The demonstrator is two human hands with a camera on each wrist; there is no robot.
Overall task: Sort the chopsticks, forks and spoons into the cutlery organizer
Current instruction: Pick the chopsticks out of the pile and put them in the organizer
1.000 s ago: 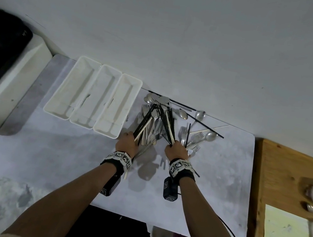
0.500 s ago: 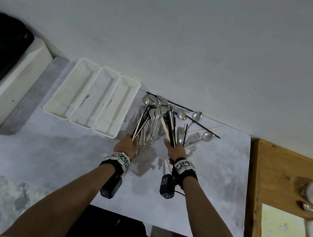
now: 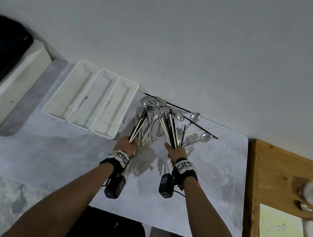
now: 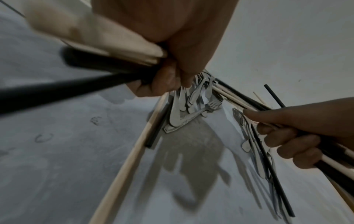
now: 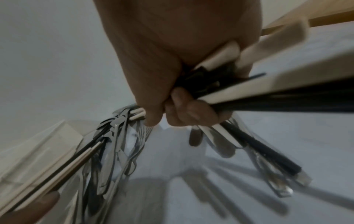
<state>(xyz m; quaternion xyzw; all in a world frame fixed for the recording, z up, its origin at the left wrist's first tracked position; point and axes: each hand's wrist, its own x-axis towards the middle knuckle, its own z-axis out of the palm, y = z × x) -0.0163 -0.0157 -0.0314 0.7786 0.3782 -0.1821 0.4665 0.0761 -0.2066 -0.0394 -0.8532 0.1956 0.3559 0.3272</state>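
Grey marbled mat (image 3: 50,155) under a pale wall is where I am working. My left hand (image 3: 125,145) is clenched round a bundle of black and cream chopsticks (image 3: 137,127), and my right hand (image 3: 176,152) grips a second, similar bundle (image 3: 170,129); both bundles fan upward toward the wall, lifted above the heap. Between and behind them lies the pile of silver forks and spoons (image 3: 151,125), tangled, with more forks (image 3: 191,139) to the right and a few spoons (image 3: 150,101) by the wall. I cannot count the pieces in either fist or in the heap. Two long black chopsticks (image 3: 200,127) and one pale one (image 3: 208,130) lie loose on the mat at the right. Left of the heap, just beside it, sits the white cutlery organizer (image 3: 96,69), three long compartments side by side. Only the left wrist view shows a pale chopstick (image 4: 124,171) and a black one lying flat below my fist. A wooden board (image 3: 276,175) lies at the far right.
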